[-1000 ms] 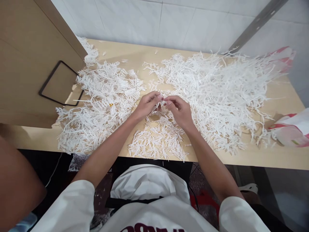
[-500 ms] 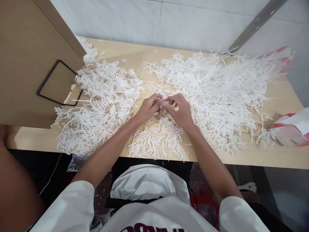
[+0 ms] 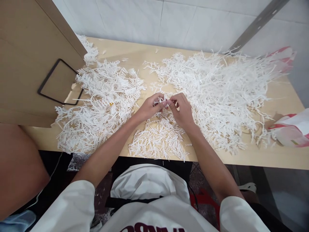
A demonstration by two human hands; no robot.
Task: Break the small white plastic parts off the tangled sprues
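Close together over the middle of the table, both hands are closed on one small white branched plastic piece [image 3: 165, 97]. My left hand [image 3: 152, 105] pinches it from the left, with white tips showing between thumb and fingers. From the right, the thumb and forefinger of my right hand [image 3: 181, 109] grip its other side; the fingers hide much of the piece. Just below the hands lies a pile of short white sticks [image 3: 158, 140]. A thin white branched piece [image 3: 156, 86] lies flat just beyond them.
Left is a heap of white plastic bits [image 3: 103, 106]; right is a larger heap of branched strands [image 3: 222, 87]. A cardboard box [image 3: 36, 64] with a black wire frame [image 3: 41, 87] stands at far left. Red-and-white bags [image 3: 292, 129] lie at right. Another person's limb [image 3: 21, 170] shows at left.
My hands have turned slightly, and the white piece now stands up more visibly between the fingertips. The other person's limb at the left has moved further into view.
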